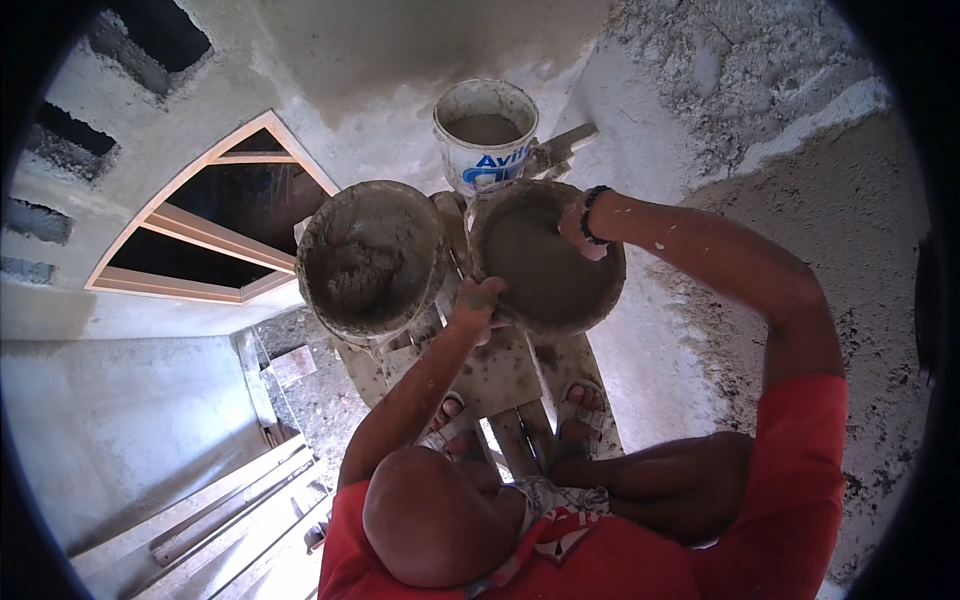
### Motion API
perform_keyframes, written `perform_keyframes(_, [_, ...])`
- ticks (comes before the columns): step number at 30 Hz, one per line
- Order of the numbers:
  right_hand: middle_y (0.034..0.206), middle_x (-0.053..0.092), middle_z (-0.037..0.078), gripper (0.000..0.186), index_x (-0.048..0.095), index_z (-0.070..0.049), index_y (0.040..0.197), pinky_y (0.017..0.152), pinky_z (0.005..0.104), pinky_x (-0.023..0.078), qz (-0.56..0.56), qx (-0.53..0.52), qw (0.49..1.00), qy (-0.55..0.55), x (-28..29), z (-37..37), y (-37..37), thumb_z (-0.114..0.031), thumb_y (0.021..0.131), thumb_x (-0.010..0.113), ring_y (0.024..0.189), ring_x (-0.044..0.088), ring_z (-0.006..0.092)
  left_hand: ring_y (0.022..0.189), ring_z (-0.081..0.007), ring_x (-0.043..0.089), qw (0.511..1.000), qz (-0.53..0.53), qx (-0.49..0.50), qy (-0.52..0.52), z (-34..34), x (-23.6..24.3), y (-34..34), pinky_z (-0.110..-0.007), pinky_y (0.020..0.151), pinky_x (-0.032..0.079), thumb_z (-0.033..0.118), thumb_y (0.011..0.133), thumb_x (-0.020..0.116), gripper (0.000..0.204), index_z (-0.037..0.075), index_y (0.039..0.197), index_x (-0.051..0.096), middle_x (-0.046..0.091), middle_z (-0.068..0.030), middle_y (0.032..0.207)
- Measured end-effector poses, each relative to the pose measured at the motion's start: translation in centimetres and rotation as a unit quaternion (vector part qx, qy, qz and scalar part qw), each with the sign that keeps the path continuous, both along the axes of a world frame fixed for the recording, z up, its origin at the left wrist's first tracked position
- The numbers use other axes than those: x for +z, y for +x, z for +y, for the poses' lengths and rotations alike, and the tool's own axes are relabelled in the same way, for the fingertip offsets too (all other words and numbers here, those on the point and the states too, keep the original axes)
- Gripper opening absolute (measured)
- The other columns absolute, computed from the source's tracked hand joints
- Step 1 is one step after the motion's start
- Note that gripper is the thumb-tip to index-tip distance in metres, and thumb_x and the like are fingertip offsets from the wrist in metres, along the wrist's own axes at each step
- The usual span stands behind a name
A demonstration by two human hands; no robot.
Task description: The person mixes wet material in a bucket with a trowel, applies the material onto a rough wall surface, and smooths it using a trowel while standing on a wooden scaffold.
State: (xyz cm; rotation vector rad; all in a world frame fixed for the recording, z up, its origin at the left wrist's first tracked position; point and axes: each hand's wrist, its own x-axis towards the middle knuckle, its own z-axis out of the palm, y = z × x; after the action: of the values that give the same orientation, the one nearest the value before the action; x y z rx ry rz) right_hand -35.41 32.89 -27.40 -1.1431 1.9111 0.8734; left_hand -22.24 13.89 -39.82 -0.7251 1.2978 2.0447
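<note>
L hand gripping tub rim; R hand inside, can't tell grip — 2nd tub close L, white bucket beyond.

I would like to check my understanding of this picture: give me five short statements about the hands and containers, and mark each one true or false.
1. The left grip holds the rim of the right tub. True.
2. The dark bracelet is on the left wrist. False: it is on the right wrist.
3. The white bucket stands beyond the two tubs. True.
4. The left tub contains clear water. False: it contains a lumpy grey mix.
5. The right grip is over the left tub. False: it is at the right tub.
</note>
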Motion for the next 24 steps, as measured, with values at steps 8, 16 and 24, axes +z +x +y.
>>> perform_keyframes(8, [0.07, 0.064, 0.007, 0.035, 0.065, -0.007, 0.108, 0.049, 0.0295, 0.052, -0.177, -0.461, 0.858, -0.138, 4.5, 0.4, 3.5, -0.015, 0.073, 0.067, 0.058, 0.06, 0.0125, 0.095, -0.0276, 0.062, 0.999, -0.02, 0.017, -0.022, 0.1, 1.0, 0.0, -0.05, 0.079, 0.05, 0.021, 0.082, 0.058, 0.026, 0.008, 0.105, 0.057, 0.06, -0.0069, 0.104])
perform_keyframes(16, [0.087, 0.064, 0.012, 0.043, 0.059, -0.013, 0.118, 0.063, 0.0386, 0.053, 0.03, -0.271, 0.865, -0.422, 4.2, 8.8, 7.7, -0.015, 0.076, 0.067, 0.068, 0.063, 0.0241, 0.092, -0.0283, 0.063, 1.0, -0.004, 0.023, -0.008, -0.4, -0.2, 0.2, -0.05, 0.078, 0.053, 0.016, 0.082, 0.058, 0.03, 0.008, 0.108, 0.048, 0.06, -0.0115, 0.105])
perform_keyframes(24, [0.083, 0.057, 0.007, 0.047, 0.055, -0.022, 0.119, 0.066, 0.0383, 0.05, 0.248, -0.153, 0.874, -0.39, 0.6, 12.7, 11.4, -0.015, 0.074, 0.066, 0.077, 0.06, 0.0245, 0.096, -0.0289, 0.06, 0.991, 0.12, -0.047, -0.03, -0.6, -1.5, 1.1, -0.047, 0.079, 0.054, 0.014, 0.079, 0.063, 0.038, 0.006, 0.113, 0.048, 0.057, -0.0121, 0.108])
